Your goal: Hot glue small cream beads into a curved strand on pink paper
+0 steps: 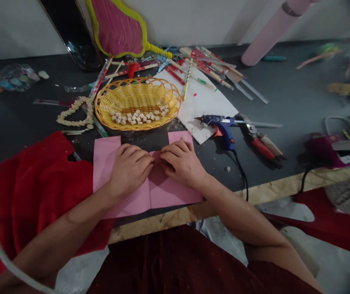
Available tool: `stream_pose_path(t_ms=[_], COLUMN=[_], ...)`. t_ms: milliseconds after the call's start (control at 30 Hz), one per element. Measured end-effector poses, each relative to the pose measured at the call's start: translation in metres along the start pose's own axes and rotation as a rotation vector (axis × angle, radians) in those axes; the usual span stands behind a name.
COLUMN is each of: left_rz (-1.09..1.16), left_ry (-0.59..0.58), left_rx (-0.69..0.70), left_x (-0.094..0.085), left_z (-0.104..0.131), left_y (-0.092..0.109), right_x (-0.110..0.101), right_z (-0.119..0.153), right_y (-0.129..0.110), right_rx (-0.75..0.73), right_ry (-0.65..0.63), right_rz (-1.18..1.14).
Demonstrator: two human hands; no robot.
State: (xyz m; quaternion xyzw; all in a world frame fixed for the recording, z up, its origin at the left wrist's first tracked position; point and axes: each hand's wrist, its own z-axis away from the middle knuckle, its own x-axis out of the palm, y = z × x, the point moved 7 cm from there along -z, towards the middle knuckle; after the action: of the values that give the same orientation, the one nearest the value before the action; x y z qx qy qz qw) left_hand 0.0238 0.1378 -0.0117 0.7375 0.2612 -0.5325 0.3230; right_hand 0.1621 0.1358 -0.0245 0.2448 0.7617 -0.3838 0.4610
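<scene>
Both hands, left hand (129,166) and right hand (181,162), are pressing pink paper (162,190) flat at the bench's near edge. Fingers are curled together, fingertips meeting over the centre fold, probably to crease it.

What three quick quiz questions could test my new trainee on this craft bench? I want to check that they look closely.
1. True or false: both hands press on the pink paper.
2. What lies in the yellow basket? A) small pale cubes B) scissors C) glue sticks
3. Which tool lies just right of the right hand, nozzle pointing left?

Key:
1. True; the left hand and right hand meet at its middle fold.
2. A
3. The blue glue gun, beside red-handled pliers.
</scene>
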Motion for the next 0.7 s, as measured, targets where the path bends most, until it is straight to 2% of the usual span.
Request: stream_pose_path(t_ms=[433,700], left_rz=[0.031,0.018], left_ry=[-0.024,-0.02], left_rx=[-0.029,-0.015], left_x=[0.0,0.0], left_z=[-0.0001,0.0003], left_y=[-0.0013,-0.0007], right_x=[-0.0002,-0.0002], right_z=[-0.0011,-0.0011], right_y=[-0.0001,-0.0013], right_rx=[0.026,0.031], right_ry=[-0.046,0.01], right_rz=[-0.015,0.002])
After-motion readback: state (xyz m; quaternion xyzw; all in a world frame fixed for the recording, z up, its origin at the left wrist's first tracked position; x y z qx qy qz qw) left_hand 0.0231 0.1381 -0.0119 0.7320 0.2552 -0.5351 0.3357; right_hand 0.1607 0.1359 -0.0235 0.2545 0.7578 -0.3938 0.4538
